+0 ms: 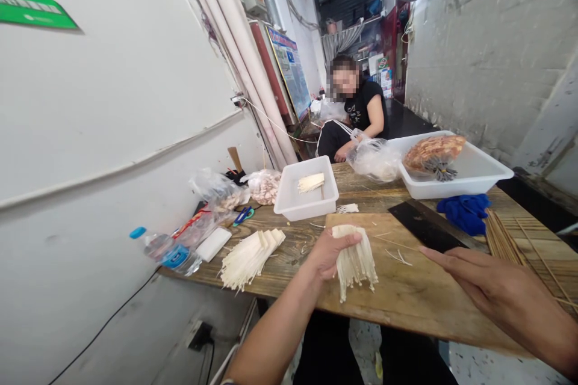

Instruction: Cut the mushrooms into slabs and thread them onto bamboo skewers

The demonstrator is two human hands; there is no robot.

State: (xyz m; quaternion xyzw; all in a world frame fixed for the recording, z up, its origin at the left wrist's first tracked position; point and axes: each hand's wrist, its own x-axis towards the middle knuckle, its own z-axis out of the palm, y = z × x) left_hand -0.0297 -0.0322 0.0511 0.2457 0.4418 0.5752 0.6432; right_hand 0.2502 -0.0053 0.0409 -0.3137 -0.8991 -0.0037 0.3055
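My left hand (332, 252) is closed around a flat bunch of enoki mushrooms (354, 264), thumb across its top, the thin stems and small caps hanging down over the wooden cutting board (401, 289). A thin bamboo skewer (400, 242) runs from beside the bunch to the fingertips of my right hand (487, 283), which pinch its end. Just beyond that hand a black cleaver (422, 225) lies on the board; its handle is hidden. Loose enoki strands (400, 257) lie between the hands. Left of the board, more enoki bunches (253, 255) overlap in a pile.
A white tray (307, 210) holds one enoki piece. Another white tray (456, 190) holds bagged skewered food, beside a blue cloth (465, 213) and bamboo skewers (503, 240). A water bottle (169, 252), scissors (244, 215) and plastic bags lie left. Another person (365, 108) sits across the table.
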